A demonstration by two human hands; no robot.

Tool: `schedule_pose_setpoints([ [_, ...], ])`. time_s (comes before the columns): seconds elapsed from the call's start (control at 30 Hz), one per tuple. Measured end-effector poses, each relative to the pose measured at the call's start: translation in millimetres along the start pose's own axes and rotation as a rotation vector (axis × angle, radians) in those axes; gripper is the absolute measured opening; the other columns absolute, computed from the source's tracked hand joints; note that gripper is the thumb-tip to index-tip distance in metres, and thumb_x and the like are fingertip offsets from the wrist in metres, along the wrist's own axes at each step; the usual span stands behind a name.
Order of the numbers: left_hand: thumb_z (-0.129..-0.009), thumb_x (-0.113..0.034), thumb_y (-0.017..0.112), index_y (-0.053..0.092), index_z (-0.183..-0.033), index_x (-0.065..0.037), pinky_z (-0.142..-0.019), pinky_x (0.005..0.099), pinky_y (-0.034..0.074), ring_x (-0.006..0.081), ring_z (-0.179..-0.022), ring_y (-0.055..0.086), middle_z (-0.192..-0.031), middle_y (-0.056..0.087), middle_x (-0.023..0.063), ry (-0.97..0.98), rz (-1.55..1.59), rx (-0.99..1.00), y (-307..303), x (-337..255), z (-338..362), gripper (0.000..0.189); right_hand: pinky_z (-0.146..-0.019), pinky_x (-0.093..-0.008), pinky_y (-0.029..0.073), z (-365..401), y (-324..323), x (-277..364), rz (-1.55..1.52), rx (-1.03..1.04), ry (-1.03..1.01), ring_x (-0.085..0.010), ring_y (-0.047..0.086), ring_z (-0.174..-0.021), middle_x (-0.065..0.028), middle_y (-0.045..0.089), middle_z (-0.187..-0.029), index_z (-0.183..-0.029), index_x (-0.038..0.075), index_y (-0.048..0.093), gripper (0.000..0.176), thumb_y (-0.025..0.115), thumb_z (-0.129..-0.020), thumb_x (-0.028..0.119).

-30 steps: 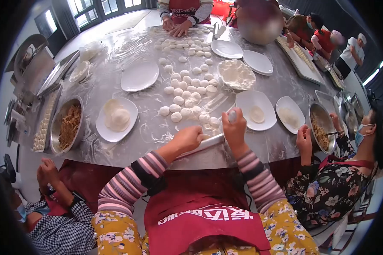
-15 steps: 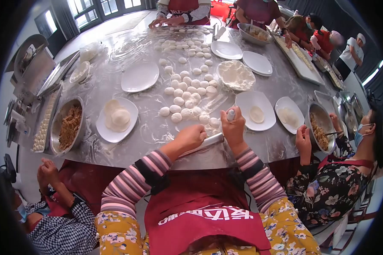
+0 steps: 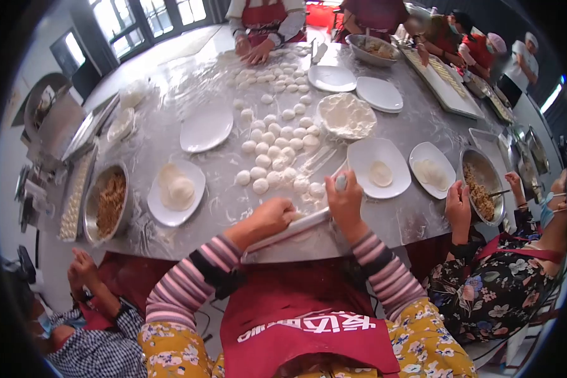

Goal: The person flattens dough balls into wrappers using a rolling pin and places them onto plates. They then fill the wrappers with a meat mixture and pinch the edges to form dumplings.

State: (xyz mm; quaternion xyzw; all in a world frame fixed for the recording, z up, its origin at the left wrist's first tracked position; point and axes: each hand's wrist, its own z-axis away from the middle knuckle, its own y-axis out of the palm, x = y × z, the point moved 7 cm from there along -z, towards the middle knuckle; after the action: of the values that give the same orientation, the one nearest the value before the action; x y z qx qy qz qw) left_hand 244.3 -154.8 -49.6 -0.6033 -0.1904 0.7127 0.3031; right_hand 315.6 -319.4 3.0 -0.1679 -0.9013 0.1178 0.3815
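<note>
Steel, dusted white with flour, is covering the whole tabletop (image 3: 170, 113), and the person's two hands are working at its near edge. The left hand (image 3: 271, 217) is curling its grip closed over the near part of a pale rolling pin (image 3: 303, 221). The right hand (image 3: 345, 203) is wrapping its grip tightly round the far end, with the tip of the pin poking out above the fingers. The pin is lying slanted on the tabletop, its right end farther away, just in front of a cluster of dough balls (image 3: 274, 151).

A white plate (image 3: 160, 213) with flat wrappers is sitting to the left of the hands, and a metal bowl of brown filling (image 3: 110, 205) is standing beyond it. Another white plate (image 3: 390, 151) holding one wrapper is lying just past the right hand. A co-worker's hand (image 3: 458, 205) is resting at the tabletop's right edge beside a second bowl of filling (image 3: 481, 189).

Compared with half a second ago, the view is sitting slightly lower and nearer. Both hands are keeping the same hold, and the pin is staying at the same slant and in the same place.
</note>
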Motion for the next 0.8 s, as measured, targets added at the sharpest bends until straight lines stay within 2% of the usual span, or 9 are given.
schedule_pose_setpoints([
  [0.07,-0.084,-0.018,0.061,0.061,-0.088,0.000,-0.065,0.0310,0.045,0.0133,-0.069,0.053,-0.074,0.061,0.0104,-0.070,-0.083,0.146,9,-2,6,0.019,-0.046,-0.0400,0.040,25,-18,10,0.191,0.048,-0.249,-0.0351,0.052,-0.054,-0.0157,0.052,-0.063,-0.088,0.005,0.047,0.026,0.070,-0.075,0.007],
  [0.13,-0.085,-0.017,0.060,0.060,-0.087,-0.001,-0.063,0.0291,0.043,0.0100,-0.068,0.047,-0.071,0.057,0.0059,0.051,0.080,0.151,18,3,-2,0.016,-0.045,-0.0387,0.041,45,-43,20,0.184,0.089,-0.244,-0.0327,0.053,-0.053,-0.0135,0.052,-0.062,-0.088,0.005,0.047,0.027,0.070,-0.074,0.007],
  [0.3,-0.086,-0.014,0.058,0.058,-0.087,-0.001,-0.064,0.0247,0.042,0.0064,-0.071,0.048,-0.075,0.055,-0.0008,0.138,0.320,0.245,21,-69,-63,0.013,-0.048,-0.0349,0.044,60,-68,22,-0.231,0.137,0.154,-0.0270,0.056,-0.052,-0.0112,0.053,-0.063,-0.082,0.006,0.049,0.024,0.071,-0.073,0.004],
  [0.43,-0.084,-0.017,0.060,0.059,-0.090,-0.002,-0.067,0.0260,0.044,0.0104,-0.073,0.053,-0.080,0.059,0.0027,0.073,0.659,0.075,-2,-99,-102,0.017,-0.048,-0.0294,0.043,58,-64,18,-0.254,0.112,0.123,-0.0181,0.054,-0.051,-0.0085,0.054,-0.064,-0.081,0.006,0.049,0.024,0.072,-0.074,0.006],
  [0.5,-0.077,-0.020,0.066,0.059,-0.091,-0.002,-0.073,0.0280,0.044,0.0191,-0.079,0.057,-0.087,0.062,0.0095,0.169,-0.155,-0.138,-13,-69,-113,0.024,-0.048,-0.0291,0.042,56,-66,21,-0.257,0.110,0.116,-0.0178,0.052,-0.050,-0.0081,0.053,-0.064,-0.081,0.006,0.049,0.024,0.072,-0.074,0.006],
  [0.53,-0.077,-0.020,0.066,0.059,-0.091,-0.002,-0.073,0.0280,0.044,0.0191,-0.079,0.057,-0.087,0.062,0.0095,0.173,-0.157,-0.138,-10,-56,-106,0.024,-0.048,-0.0291,0.042,57,-66,21,-0.256,0.106,0.113,-0.0178,0.052,-0.050,-0.0081,0.053,-0.064,-0.081,0.006,0.049,0.024,0.072,-0.074,0.006],
  [0.6,-0.068,-0.020,0.069,0.059,-0.085,-0.002,-0.073,0.0315,0.045,0.0280,-0.080,0.058,-0.089,0.061,0.0160,0.294,-0.628,-0.211,1,-46,-80,0.027,-0.047,-0.0284,0.042,57,-66,21,-0.241,0.102,0.133,-0.0163,0.051,-0.050,-0.0079,0.053,-0.063,-0.081,0.006,0.049,0.023,0.072,-0.074,0.005],
  [0.73,-0.064,-0.019,0.070,0.059,-0.075,-0.003,-0.065,0.0357,0.047,0.0331,-0.073,0.059,-0.083,0.062,0.0164,0.447,-0.461,-0.344,-2,-54,-49,0.023,-0.045,-0.0335,0.043,56,-64,18,-0.226,0.146,0.201,-0.0260,0.056,-0.050,-0.0109,0.054,-0.062,-0.082,0.006,0.050,0.023,0.072,-0.074,0.006],
  [0.8,-0.066,-0.014,0.067,0.059,-0.080,-0.004,-0.067,0.0399,0.047,0.0328,-0.073,0.059,-0.077,0.061,0.0168,0.140,-0.179,0.051,10,-36,-40,0.018,-0.045,-0.0333,0.043,56,-66,22,-0.159,0.120,0.094,-0.0247,0.057,-0.050,-0.0106,0.055,-0.062,-0.082,0.005,0.051,0.022,0.072,-0.074,0.005],
])
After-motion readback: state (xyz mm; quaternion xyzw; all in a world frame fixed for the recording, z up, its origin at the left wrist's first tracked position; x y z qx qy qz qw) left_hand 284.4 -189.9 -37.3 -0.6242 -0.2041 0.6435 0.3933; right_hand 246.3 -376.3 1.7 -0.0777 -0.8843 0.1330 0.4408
